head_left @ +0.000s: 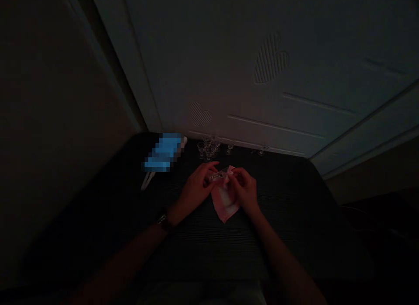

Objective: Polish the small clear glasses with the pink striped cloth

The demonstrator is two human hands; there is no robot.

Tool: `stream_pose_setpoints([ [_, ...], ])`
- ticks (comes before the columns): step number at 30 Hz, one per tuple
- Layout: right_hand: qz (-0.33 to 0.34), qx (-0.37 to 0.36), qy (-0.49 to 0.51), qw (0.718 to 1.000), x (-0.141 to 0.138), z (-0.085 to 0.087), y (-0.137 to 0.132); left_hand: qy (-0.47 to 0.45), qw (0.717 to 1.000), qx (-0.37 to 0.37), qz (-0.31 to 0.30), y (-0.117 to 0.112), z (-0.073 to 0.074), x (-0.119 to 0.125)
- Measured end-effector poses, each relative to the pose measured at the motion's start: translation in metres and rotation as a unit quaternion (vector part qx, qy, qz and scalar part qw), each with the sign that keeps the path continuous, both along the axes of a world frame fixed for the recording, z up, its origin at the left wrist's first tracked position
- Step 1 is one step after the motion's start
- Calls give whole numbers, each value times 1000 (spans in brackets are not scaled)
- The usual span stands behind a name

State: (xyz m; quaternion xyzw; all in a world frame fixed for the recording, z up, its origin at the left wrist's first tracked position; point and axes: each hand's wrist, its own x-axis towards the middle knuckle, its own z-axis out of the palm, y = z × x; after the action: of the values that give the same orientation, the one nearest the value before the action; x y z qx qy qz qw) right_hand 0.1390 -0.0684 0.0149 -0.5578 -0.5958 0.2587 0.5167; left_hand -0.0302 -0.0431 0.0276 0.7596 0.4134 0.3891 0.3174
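My left hand (198,182), with a dark watch or band on its wrist, is closed around a small clear glass (215,176) that looks stemmed and is held on its side. Pinched in my right hand (244,187) is a pink and white cloth (225,202), pressed near the glass's right end. The cloth hangs down between my hands over the table. Poor light and my fingers hide part of the glass. Just beyond my hands stands a cluster of several small stemmed glasses (208,150), with another small glass (230,147) to its right.
The dark table (288,200) backs onto a pale panel (235,69) with raised hearts and bars. A lit, blurred-out screen (164,152) stands at the back left. Another small glass (261,150) is near the panel on the right. The room is very dim.
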Motion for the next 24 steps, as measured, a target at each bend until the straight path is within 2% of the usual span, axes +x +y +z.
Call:
stream_pose_setpoints([
  [8,-5,-5,67,998,-2,-1,0,-40,999,-3,35,5,-3,-2],
  [14,-1,-15,66,998,-3,2,-1,-57,998,-25,17,7,-3,-2],
  [19,-8,-14,72,997,-3,1,-1,-82,994,-69,33,9,-4,-3],
  [24,3,-19,63,998,-3,4,-3,-98,989,-108,18,5,4,-3],
])
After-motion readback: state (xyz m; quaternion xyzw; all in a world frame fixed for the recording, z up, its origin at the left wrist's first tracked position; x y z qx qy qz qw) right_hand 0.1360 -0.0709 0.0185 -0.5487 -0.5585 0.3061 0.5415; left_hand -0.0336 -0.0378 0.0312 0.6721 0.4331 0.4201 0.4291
